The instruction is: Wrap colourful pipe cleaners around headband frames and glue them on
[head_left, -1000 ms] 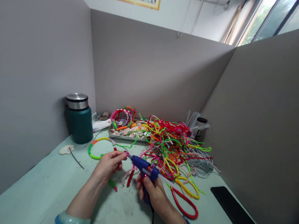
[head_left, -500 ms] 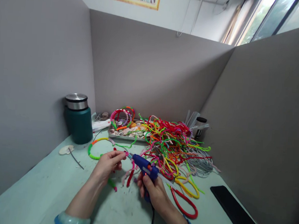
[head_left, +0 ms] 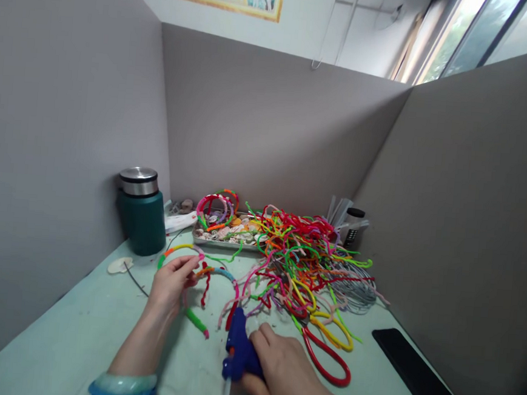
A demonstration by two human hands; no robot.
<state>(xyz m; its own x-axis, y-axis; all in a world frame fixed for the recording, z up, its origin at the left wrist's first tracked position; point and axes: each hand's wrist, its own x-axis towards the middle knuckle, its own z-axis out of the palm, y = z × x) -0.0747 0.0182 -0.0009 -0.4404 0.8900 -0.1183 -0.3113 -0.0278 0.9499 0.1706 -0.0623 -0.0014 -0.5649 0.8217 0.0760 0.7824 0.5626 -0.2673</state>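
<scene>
My left hand [head_left: 173,283] is closed, fingertips pinched on a ring wrapped in coloured pipe cleaner [head_left: 223,273], with orange, blue and pink stretches and a green length lower down. A pink bit shows at the fingertips. My right hand [head_left: 289,367] is wrapped round a blue glue gun [head_left: 237,347], low over the table, its nozzle pointing away from me and a clear glue stick at its rear. Behind the left hand lies another multicoloured ring [head_left: 182,247]. A short dark red twisted piece [head_left: 205,290] lies inside the held ring.
A heap of pipe cleaners [head_left: 297,236] spreads at centre right, with red-handled scissors [head_left: 326,357], yellow-handled scissors [head_left: 337,334] and a grey wire coil [head_left: 356,290]. A metal tray [head_left: 223,244] holds buttons and finished rings. A green bottle [head_left: 141,224] stands left; a black strip [head_left: 414,367] lies right.
My right hand has drawn the glue gun away from the left fingertips, down towards me, and turned its nozzle forward. My left hand has shifted left and slightly up with the ring.
</scene>
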